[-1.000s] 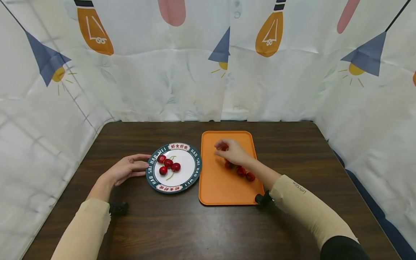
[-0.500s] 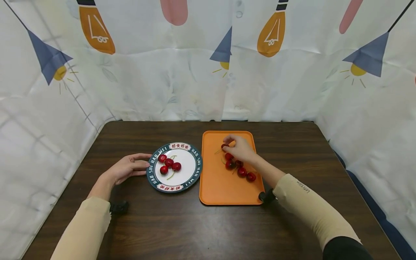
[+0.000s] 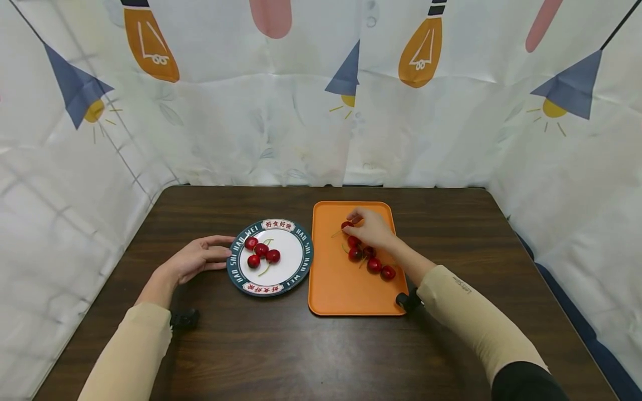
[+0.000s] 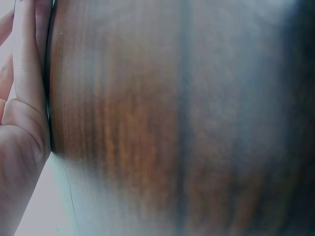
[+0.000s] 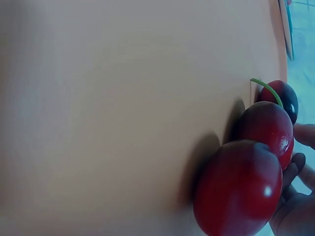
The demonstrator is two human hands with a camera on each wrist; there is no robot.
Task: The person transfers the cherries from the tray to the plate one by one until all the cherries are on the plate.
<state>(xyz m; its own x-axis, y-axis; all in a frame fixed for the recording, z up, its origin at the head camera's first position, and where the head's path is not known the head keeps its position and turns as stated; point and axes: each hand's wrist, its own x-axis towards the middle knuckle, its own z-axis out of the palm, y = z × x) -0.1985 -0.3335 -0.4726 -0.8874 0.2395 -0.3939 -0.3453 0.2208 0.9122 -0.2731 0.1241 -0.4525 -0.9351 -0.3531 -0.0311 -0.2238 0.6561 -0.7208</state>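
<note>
My left hand [image 3: 198,259] lies at the left rim of a round plate [image 3: 301,267] with a dark green lettered border, its straight fingertips touching the edge. Several red cherries [image 3: 261,250] with green stems sit on the white middle of that plate. Over the upper part of an orange tray [image 3: 331,295], my right hand [image 3: 373,229] pinches a cherry [image 3: 346,225] between thumb and fingers; its stem points left. A slanting row of cherries [image 3: 374,265] lies below that hand on the tray. Large in the right wrist view are nearby cherries [image 5: 241,189], with the fingers partly behind them.
Plate and tray stand side by side on a dark wooden table [image 3: 241,351], the plate's right rim close to the tray's left edge. A white printed curtain [image 3: 225,133] hangs behind and at both sides. Black wrist cameras [image 3: 184,319] sit under the sleeves.
My right hand has shifted slightly right and back over the tray, uncovering cherries in the row below it. In the last half second it has barely moved. The left hand stays at the plate.
</note>
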